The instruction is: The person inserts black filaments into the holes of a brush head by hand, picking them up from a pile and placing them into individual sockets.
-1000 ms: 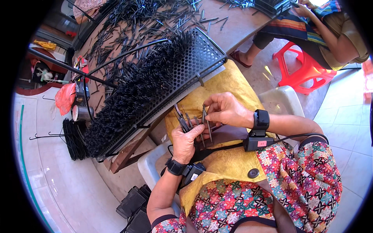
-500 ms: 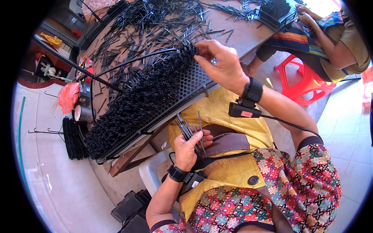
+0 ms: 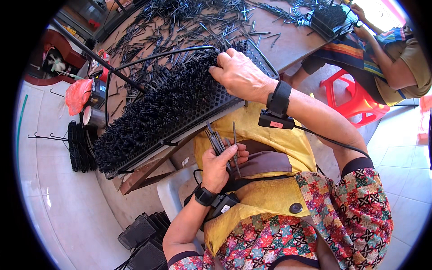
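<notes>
A long perforated black tray (image 3: 254, 57) lies slantwise along the table edge in front of me. Dense rows of dark looped tufts (image 3: 155, 110) fill most of it, leaving bare holes at its far right end. My right hand (image 3: 238, 76) is closed at the right end of the tufts, fingertips bent down among them; whatever it pinches is hidden. Lower down, near my apron, my left hand (image 3: 218, 166) grips a small bunch of thin dark strips (image 3: 217, 140), one of them standing apart from the rest.
Many loose dark strips (image 3: 193, 27) litter the brown table (image 3: 294, 38). At the far right a person works at another tray (image 3: 332, 20) beside a red stool (image 3: 351, 96). A metal tin (image 3: 93, 117) and an orange-red bag (image 3: 78, 94) stand left. Black racks (image 3: 144, 234) lie on the floor.
My right hand has turned palm-down and moved slightly left and lower, onto the tufts. My left hand keeps its bunch of strips almost in place. The whole view has shifted a little.
</notes>
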Motion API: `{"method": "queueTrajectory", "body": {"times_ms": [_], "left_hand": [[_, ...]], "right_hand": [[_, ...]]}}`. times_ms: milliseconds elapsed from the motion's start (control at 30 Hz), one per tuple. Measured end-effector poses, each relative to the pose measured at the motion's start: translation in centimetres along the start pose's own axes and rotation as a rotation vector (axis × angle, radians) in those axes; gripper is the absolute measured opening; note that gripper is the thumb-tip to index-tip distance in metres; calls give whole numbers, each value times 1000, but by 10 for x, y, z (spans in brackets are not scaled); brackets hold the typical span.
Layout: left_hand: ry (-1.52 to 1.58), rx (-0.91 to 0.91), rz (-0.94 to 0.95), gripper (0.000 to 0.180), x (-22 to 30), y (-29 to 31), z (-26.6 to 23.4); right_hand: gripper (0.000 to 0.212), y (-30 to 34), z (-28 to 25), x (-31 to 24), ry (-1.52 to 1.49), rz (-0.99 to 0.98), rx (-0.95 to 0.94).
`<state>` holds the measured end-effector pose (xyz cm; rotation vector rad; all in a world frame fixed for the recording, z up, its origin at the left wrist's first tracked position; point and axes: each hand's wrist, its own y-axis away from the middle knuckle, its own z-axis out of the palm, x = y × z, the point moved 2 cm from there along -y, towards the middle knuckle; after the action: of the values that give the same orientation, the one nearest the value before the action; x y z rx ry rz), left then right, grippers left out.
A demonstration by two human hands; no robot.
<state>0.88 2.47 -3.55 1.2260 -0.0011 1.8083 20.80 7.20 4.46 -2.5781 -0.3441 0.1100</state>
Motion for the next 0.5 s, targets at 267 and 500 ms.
{"method": "queueTrajectory", "body": {"times_ms": [267, 500], "left_hand": [[-9, -16, 64, 14, 2, -2, -3], [21, -30, 23, 12, -2, -3, -4]], "right_hand": [[35, 78, -22, -67, -259, -394, -13], [31, 106, -16, -91, -228, -381, -58]]}}
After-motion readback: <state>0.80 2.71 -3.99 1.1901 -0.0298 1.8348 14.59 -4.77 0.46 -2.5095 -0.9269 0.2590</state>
